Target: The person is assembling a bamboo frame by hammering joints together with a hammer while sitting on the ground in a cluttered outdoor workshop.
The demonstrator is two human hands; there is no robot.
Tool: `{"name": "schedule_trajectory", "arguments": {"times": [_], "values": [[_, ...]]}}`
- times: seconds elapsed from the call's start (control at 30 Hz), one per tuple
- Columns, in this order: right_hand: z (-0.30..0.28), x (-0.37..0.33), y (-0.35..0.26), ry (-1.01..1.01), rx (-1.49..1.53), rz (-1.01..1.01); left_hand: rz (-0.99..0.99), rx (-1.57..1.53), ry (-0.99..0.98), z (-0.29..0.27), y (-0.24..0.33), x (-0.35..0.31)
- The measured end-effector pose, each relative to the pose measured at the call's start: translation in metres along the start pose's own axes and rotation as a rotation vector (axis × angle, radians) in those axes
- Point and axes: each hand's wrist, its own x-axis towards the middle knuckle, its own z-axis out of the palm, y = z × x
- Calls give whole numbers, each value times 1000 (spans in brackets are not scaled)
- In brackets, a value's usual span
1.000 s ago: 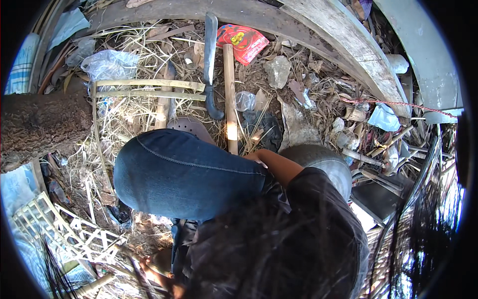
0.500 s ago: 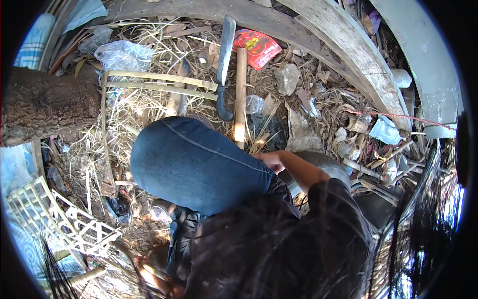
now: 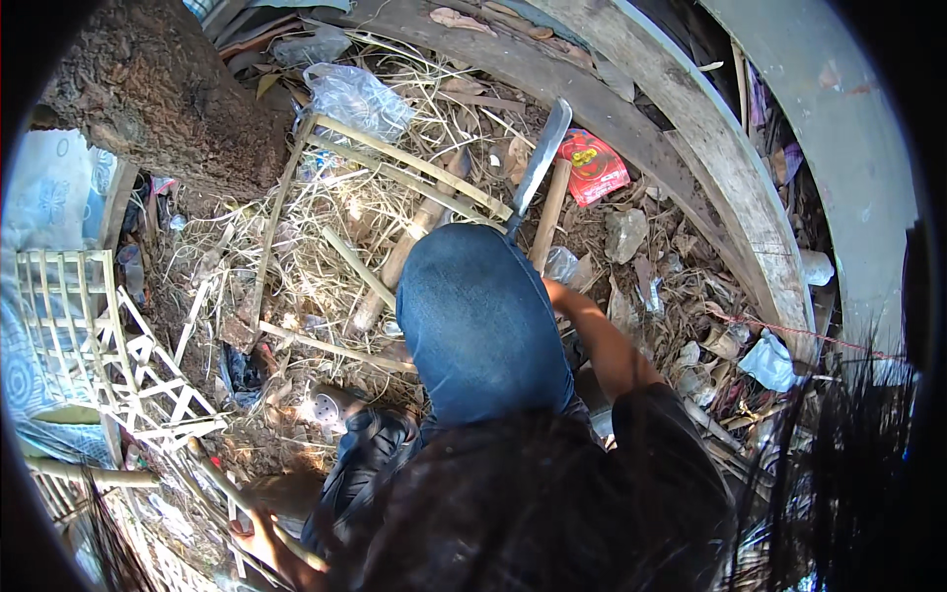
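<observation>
My knee in blue jeans (image 3: 478,326) fills the middle of the view. My right forearm reaches along the knee's right side, and my right hand (image 3: 554,289) is mostly hidden behind the knee, close to a wooden stick (image 3: 548,219) and the base of a long machete blade (image 3: 540,160) lying on the straw. Whether it grips anything is hidden. At the bottom left, my left hand (image 3: 258,538) is closed around a thin bamboo strip (image 3: 219,483) that slants across the ground.
A thick tree trunk (image 3: 158,94) lies at the upper left. A woven bamboo lattice (image 3: 109,345) is at the left. Bamboo slats (image 3: 404,168), straw, a red packet (image 3: 592,163) and plastic litter cover the ground. Curved planks (image 3: 710,148) rim the right.
The view has swung left and down, so the trunk and lattice loom larger. The knee now covers more of the stick and the machete's handle. My right hand stays by the knee.
</observation>
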Motion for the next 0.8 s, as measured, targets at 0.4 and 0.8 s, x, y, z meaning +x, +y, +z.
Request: {"name": "schedule_trajectory", "arguments": {"times": [0.4,0.8], "values": [[-43,-13,-20,23,-161,38,-82,42,69,-19,2,-33],[-170,-164,-290,782,-639,-549,-153,-184,43,31,71,-57]]}}
